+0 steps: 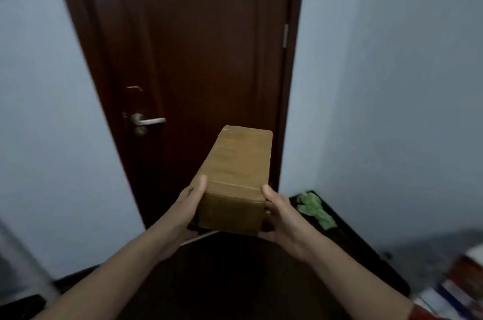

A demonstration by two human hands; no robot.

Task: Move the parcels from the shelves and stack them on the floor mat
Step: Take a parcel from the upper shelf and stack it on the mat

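Observation:
I carry one long brown cardboard parcel point(235, 176), taped shut, held out in front of me at about waist height with its far end pointing at the door. My left hand point(189, 204) grips its near left side, thumb on top. My right hand point(278, 211) grips its near right side, thumb on the top edge and fingers curled under. No shelves and no other parcels show in this view. A dark surface lies on the floor below my arms; whether it is the mat I cannot tell.
A dark brown shut door point(188, 58) with a silver lever handle point(147, 121) stands straight ahead between pale walls. A green crumpled thing point(315, 208) lies on a dark low surface at the right. Blurred stacked items point(454, 283) sit at the lower right.

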